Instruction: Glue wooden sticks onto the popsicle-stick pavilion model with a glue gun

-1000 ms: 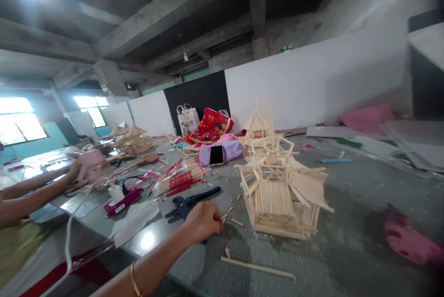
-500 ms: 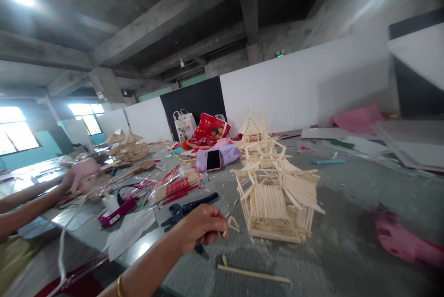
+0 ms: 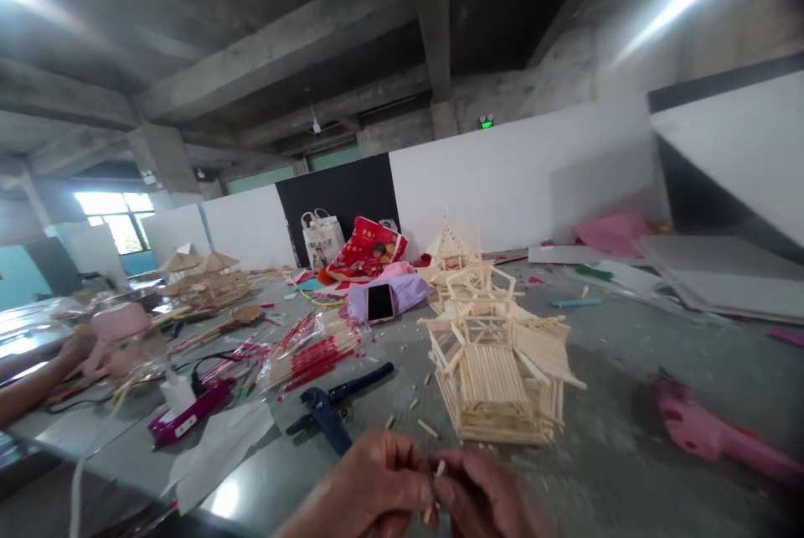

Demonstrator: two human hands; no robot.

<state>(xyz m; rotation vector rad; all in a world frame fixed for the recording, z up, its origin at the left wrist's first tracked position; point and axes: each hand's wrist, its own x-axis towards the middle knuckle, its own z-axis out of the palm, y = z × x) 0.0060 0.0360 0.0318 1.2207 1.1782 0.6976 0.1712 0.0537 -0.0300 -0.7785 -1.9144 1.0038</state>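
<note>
Low in the frame my left hand (image 3: 370, 488) and my right hand (image 3: 487, 492) meet, fingers pinched together on a short wooden stick piece (image 3: 435, 479). Just beyond them on the grey table (image 3: 615, 437) stands a model pavilion (image 3: 496, 370) built of pale wooden sticks. Blue-handled cutters (image 3: 336, 408) lie to the left of my hands. Small stick offcuts (image 3: 427, 427) are scattered between the cutters and the model.
A pink tool (image 3: 709, 433) lies at the right. Packs of red-wrapped sticks (image 3: 314, 354), a phone (image 3: 379, 302) on a purple cloth, a purple glue gun (image 3: 188, 416), white paper (image 3: 219, 446) and bags (image 3: 368, 245) sit beyond. Another person's hand (image 3: 72, 349) works at far left.
My left hand lifted off the table with a stick piece and came toward me; my right hand came into view and joined it. The view swung left and down.
</note>
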